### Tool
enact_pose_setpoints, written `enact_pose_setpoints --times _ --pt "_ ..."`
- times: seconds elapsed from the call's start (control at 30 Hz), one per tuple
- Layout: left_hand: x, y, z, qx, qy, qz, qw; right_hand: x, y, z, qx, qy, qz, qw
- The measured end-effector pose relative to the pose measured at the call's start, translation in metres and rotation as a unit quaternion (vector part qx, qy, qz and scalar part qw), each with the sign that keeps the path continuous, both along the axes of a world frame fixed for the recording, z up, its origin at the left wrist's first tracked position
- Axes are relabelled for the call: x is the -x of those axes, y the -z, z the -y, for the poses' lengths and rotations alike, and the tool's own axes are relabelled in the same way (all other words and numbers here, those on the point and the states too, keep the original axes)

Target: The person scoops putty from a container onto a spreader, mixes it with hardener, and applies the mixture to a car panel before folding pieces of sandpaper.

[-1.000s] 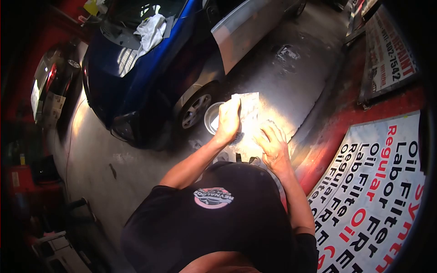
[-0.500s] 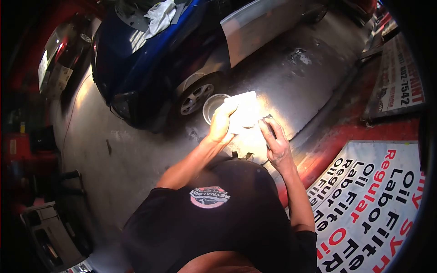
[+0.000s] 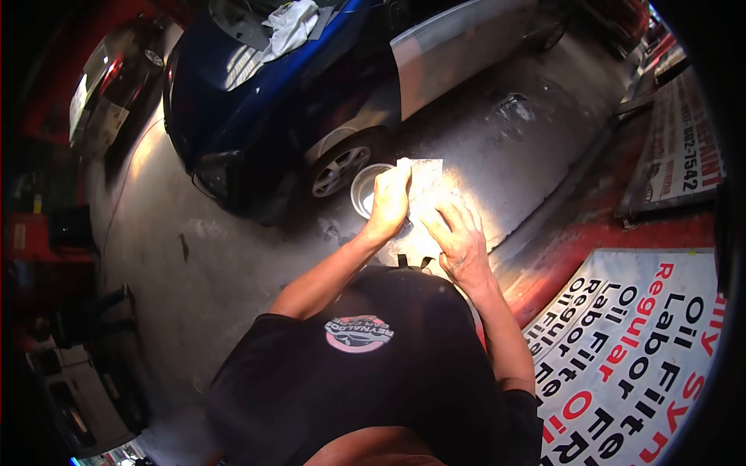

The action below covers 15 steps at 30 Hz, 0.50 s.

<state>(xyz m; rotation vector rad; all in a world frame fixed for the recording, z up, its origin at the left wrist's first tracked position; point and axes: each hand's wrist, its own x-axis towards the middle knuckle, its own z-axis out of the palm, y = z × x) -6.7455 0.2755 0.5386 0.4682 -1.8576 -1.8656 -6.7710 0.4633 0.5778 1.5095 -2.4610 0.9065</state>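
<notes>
My left hand [image 3: 390, 203] is closed on the left side of a flat, pale rectangular sheet [image 3: 426, 171], its thumb up by the top edge. Strong light washes out most of the sheet's surface. At the sheet's lower right is my right hand [image 3: 465, 245], fingers bent and bunched toward it; I cannot tell what is in them. Just behind my left hand, a round white bucket [image 3: 356, 190] stands on the floor, partly hidden by that hand.
A dark blue car [image 3: 272, 109] stands ahead, its front wheel [image 3: 340, 172] beside the bucket. White cloth [image 3: 291, 27] lies on its hood. A pale panel [image 3: 458, 58] is at the car's side. Lettered signs [image 3: 622, 349] lean at right; another car [image 3: 116, 85] is at far left.
My right hand has moved in to the sheet, and the small dark thing at its fingertips no longer shows. The sheet has tilted, and my left hand has turned with it.
</notes>
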Motion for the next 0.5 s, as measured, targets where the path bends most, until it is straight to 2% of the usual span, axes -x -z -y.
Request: enact_pose_setpoints --times 0.13,0.2,0.27,0.3,0.37,0.43,0.47,0.5 --pt "-0.004 0.015 0.012 -0.03 -0.023 0.023 0.999 -0.001 0.014 -0.007 -0.01 -0.003 0.009 1.0" --pt "-0.005 0.008 0.025 -0.086 -0.02 -0.04 0.995 0.001 0.025 -0.015 -0.017 -0.006 0.016 1.0" --pt "-0.007 -0.012 0.041 -0.138 -0.001 -0.086 0.987 0.005 0.036 -0.019 0.067 0.014 0.167 0.984" --pt "-0.007 -0.012 0.046 -0.138 -0.004 -0.093 0.986 0.005 0.03 -0.017 0.065 0.014 0.167 0.984" --pt "-0.012 -0.002 0.044 -0.179 0.041 -0.072 0.98 0.001 0.004 -0.01 0.218 0.029 0.219 0.951" --pt "-0.018 0.007 0.03 -0.357 0.086 -0.026 0.93 -0.008 -0.012 -0.002 0.234 0.011 0.239 0.942" --pt "-0.022 0.004 0.022 -0.486 0.114 -0.012 0.866 -0.012 -0.015 0.003 0.189 -0.017 0.156 0.969" --pt "-0.022 0.003 0.014 -0.504 0.089 0.004 0.859 -0.015 -0.016 0.007 0.14 -0.045 0.072 0.986"
